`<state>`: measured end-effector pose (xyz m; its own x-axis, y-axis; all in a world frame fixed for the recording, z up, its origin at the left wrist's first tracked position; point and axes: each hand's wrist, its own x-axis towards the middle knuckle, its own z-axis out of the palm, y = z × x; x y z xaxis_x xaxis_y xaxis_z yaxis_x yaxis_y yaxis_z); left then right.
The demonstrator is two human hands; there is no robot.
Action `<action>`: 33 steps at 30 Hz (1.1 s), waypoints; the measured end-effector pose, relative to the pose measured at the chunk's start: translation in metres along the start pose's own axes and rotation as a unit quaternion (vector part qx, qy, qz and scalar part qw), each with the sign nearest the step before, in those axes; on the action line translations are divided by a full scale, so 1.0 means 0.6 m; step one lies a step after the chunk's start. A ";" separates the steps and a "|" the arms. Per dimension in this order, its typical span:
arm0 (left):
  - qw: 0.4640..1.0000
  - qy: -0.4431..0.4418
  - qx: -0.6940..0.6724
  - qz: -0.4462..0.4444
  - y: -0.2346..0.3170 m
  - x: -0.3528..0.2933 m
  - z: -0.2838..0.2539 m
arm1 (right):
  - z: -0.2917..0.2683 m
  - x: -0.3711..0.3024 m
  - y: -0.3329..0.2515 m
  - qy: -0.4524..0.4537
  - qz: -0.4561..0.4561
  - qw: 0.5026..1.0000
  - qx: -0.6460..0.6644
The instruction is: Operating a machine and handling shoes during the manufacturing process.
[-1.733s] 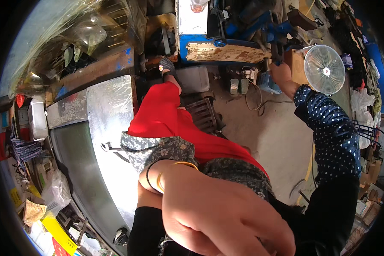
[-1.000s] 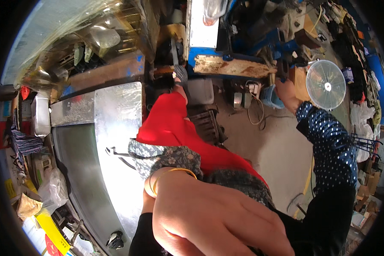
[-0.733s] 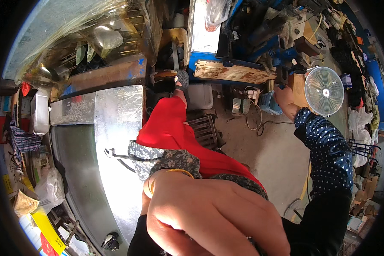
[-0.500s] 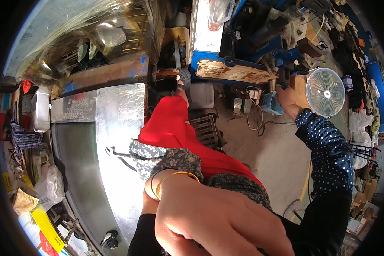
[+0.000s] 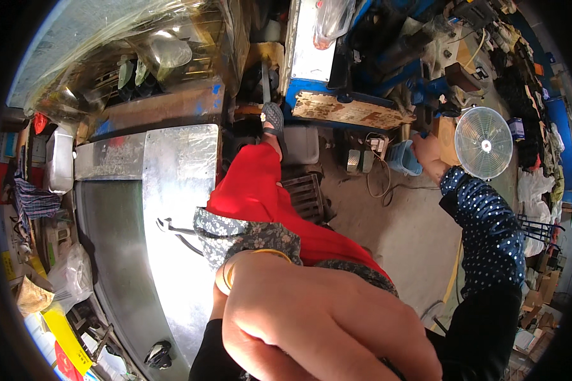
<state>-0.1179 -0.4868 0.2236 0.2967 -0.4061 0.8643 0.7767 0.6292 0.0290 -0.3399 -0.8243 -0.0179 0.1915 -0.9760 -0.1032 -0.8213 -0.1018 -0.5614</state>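
My left hand (image 5: 330, 311), with a gold bangle at its wrist, fills the lower middle, close to the camera. Its back faces up and its fingers run out of sight at the lower edge. My right arm, in a dark polka-dot sleeve (image 5: 489, 222), reaches out to the right. At its end my right hand (image 5: 428, 151) is closed beside a blue plastic basket (image 5: 403, 159), below dark machine parts. What its fingers hold, if anything, is hidden. Just right of that hand stands a round fan (image 5: 486, 143) with a wire guard.
A bright metal plate (image 5: 178, 171) and a dark green surface (image 5: 111, 228) lie to the left. Ahead is a blue machine with a worn wooden board (image 5: 349, 109). Cables (image 5: 384, 184) trail over the floor by a grey grate (image 5: 304, 193). Clutter lines the right side.
My right hand has shifted slightly, staying beside the basket. My left hand has turned a little and sits slightly lower and closer. The view has shifted slightly.
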 end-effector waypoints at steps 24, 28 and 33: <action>0.990 -0.082 -0.022 -0.110 0.060 0.014 -0.005 | -0.021 -0.027 -0.052 -0.032 0.052 0.996 0.064; 0.989 0.100 0.091 -0.052 0.033 0.016 0.038 | -0.025 -0.031 -0.048 -0.030 0.057 0.996 0.068; 0.986 0.092 0.136 0.019 0.020 0.011 0.023 | -0.027 -0.019 -0.033 -0.046 0.059 0.993 0.087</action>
<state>-0.1145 -0.4731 0.2366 0.4386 -0.4758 0.7624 0.5930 0.7907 0.1523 -0.3345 -0.8145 0.0076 0.1553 -0.9565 -0.2468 -0.7366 0.0543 -0.6741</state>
